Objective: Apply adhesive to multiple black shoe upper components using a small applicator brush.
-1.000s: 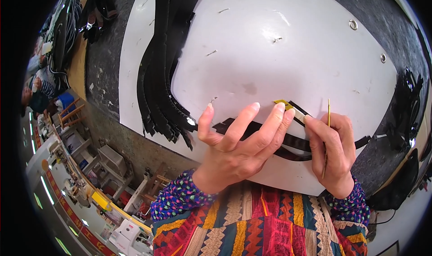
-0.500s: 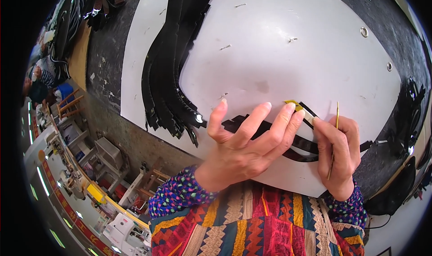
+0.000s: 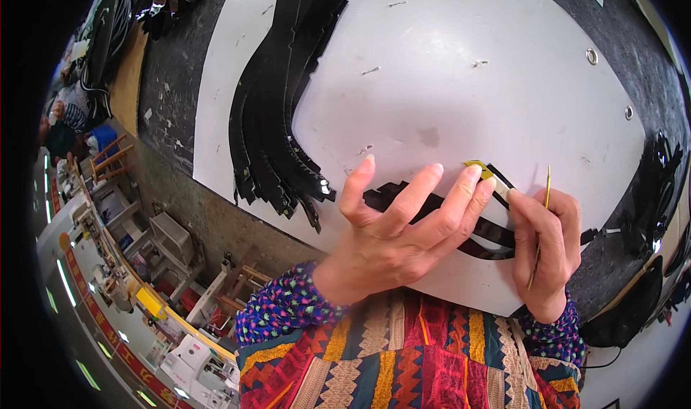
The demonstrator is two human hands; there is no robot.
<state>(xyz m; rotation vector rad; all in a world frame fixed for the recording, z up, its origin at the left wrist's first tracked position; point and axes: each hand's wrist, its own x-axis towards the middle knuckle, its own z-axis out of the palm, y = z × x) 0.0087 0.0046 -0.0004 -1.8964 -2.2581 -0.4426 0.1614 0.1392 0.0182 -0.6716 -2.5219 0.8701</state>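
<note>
My left hand lies palm down over a white board, its fingers stretched and spread. Two of its fingertips press on a small yellow piece at the end of a narrow black strip with a pale face. Thumb and finger of my right hand pinch that strip just beside the left fingertips. A thin brass-coloured rod is tucked through the right hand's fingers, pointing away from me. Glossy black strips curve under and between both hands. My left thumb is hidden.
A bundle of long black strips lies on the board's left part. Metal eyelets sit at the board's right edge. More black pieces lie on the dark table at right. Beyond the left edge stand a wooden stool and a white sewing machine.
The whole scene has shifted slightly to the right in the view. Both hands keep nearly the same pose on the strip, and the yellow piece stays under the left fingertips.
</note>
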